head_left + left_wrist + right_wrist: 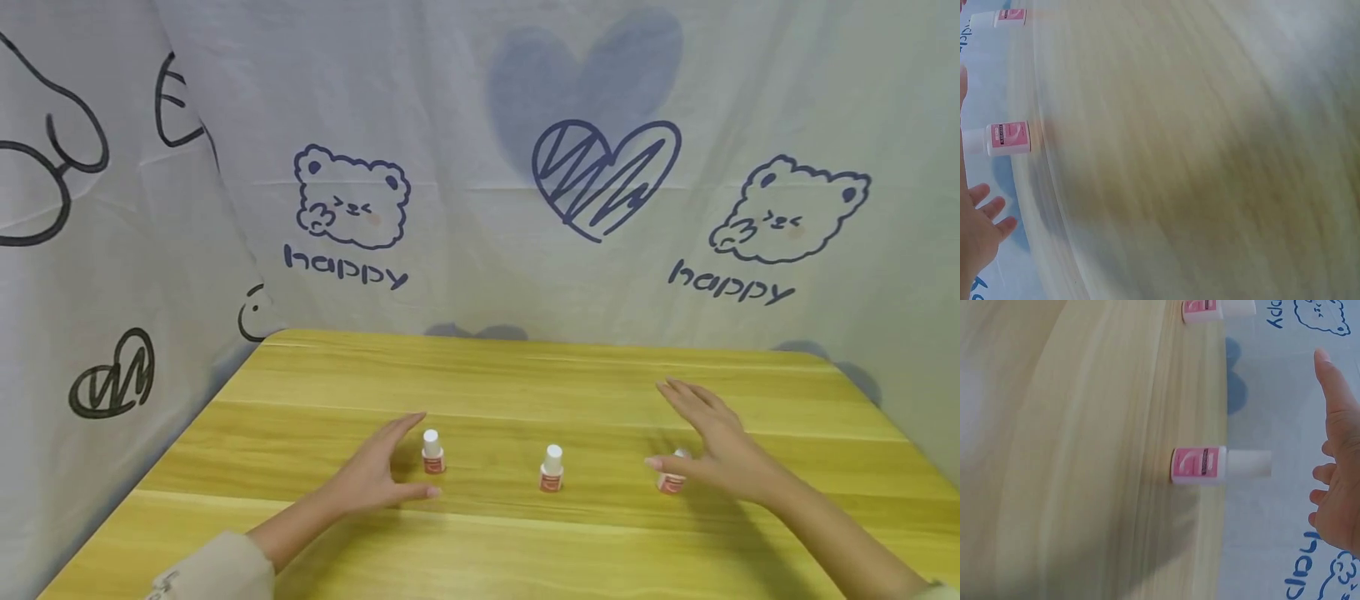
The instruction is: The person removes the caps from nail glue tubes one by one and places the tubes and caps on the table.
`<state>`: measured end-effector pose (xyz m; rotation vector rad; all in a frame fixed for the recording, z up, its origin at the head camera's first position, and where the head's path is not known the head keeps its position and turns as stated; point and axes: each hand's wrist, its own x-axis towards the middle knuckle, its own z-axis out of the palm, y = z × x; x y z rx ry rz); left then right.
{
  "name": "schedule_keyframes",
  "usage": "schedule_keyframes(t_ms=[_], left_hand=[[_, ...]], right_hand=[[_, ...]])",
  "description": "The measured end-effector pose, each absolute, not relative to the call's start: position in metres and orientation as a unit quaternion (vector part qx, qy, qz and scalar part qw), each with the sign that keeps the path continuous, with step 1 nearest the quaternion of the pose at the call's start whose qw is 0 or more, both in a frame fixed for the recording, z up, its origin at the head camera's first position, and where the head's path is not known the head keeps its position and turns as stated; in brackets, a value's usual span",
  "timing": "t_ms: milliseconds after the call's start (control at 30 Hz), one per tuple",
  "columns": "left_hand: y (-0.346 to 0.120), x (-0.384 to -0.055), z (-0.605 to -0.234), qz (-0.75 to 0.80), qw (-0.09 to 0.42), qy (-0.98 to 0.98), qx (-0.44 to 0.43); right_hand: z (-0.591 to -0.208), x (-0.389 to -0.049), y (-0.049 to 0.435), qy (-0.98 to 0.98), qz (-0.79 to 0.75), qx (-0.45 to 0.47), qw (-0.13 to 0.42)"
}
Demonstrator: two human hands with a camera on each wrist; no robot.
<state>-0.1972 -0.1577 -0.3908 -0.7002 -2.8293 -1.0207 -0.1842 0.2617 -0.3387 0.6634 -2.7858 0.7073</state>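
white left bottle (432,456) beside wide left grip (372,473), right bottle (671,483) partly behind wide right grip (715,446)

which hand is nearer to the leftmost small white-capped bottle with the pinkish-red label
Left. The left hand is open just beside that bottle, on its left; the right hand is well to its right, over by the rightmost white-capped bottle.

I am viewing a yellow wood-grain table (480,379), its far corners rounding off before a pale cloth backdrop (465,100). There, a scribbled blue heart (609,182) is overlapping a solid blue heart (588,83), and two bear drawings (352,204) are sitting above "happy" lettering (345,268). Leftward, a side cloth (45,308) is hanging, bearing a black scribbled heart (114,379). Glare (1310,37) is partly whitening the table.
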Motion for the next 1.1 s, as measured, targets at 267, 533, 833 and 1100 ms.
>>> schedule_keyframes(t_ms=[267, 533, 833, 1100], left_hand=[[-0.153, -0.199, -0.393, -0.364, 0.022, -0.908, -0.205], [-0.15, -0.199, -0.402, -0.414, 0.023, -0.89, -0.19], [-0.149, -0.202, -0.408, -0.44, 0.024, -0.875, -0.2], [-0.149, -0.201, -0.408, -0.455, 0.018, -0.869, -0.191]], right_hand=[[-0.328, -0.189, 0.234, -0.94, 0.242, 0.228, 0.072], [-0.329, -0.197, 0.205, -0.935, 0.259, 0.239, 0.051], [-0.335, -0.203, 0.172, -0.914, 0.305, 0.266, 0.012], [-0.337, -0.206, 0.148, -0.898, 0.325, 0.297, 0.005]])
